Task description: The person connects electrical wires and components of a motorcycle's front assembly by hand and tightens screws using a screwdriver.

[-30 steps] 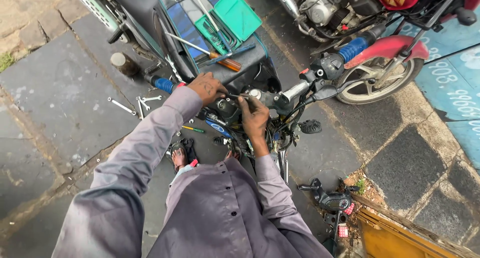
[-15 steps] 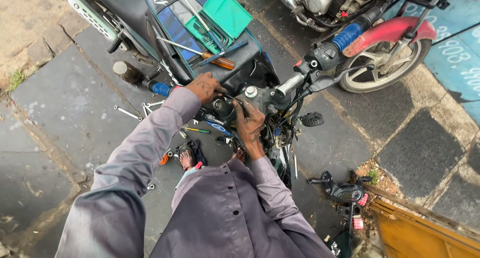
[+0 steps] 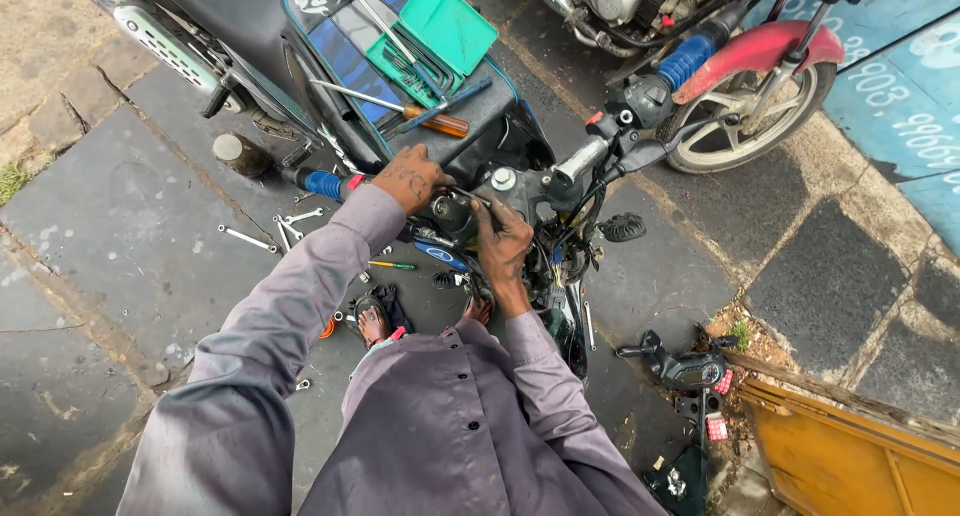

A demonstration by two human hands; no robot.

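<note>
Handlebar clamp [image 3: 503, 181] between left hand [image 3: 410, 179], right hand [image 3: 503, 241], seemingly touching both

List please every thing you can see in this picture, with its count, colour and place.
motorcycle: one, black, centre, under both hands
handlebar grip: one, blue, beside the left hand
tool tray: one, green, open on the seat
screwdriver: one, orange handle, on the seat
second motorcycle: one, red mudguard, top right
wrenches: several, silver, on the pavement at left
panel: one, yellow, bottom right
left hand: on the handlebar
right hand: at the steering head
</note>
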